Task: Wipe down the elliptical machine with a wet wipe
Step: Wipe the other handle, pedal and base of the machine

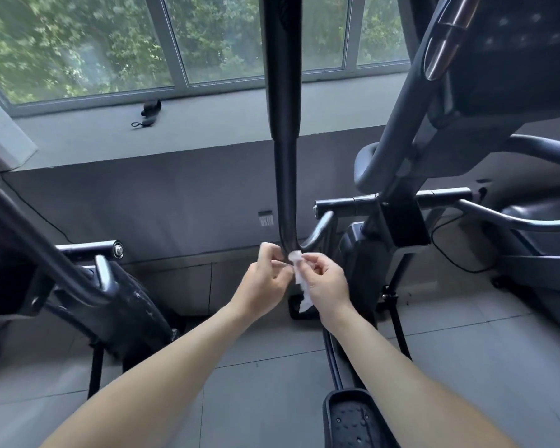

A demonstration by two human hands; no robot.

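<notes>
A black elliptical machine (398,221) fills the right half of the head view. Its long black handle bar (283,124) runs down the middle of the frame. A white wet wipe (301,279) hangs at the bar's lower end. My right hand (324,282) pinches the wipe beside the bar, and the wipe's tail dangles below the fingers. My left hand (265,279) has its fingers curled and pinches the wipe's top from the left, right at the bar. A black foot pedal (353,418) lies at the bottom.
A second black exercise machine (88,286) stands at the left. Behind is a grey wall under a window sill (207,121) that carries a small black object (149,111). Grey floor tiles (272,367) lie under my arms. Cables run along the wall.
</notes>
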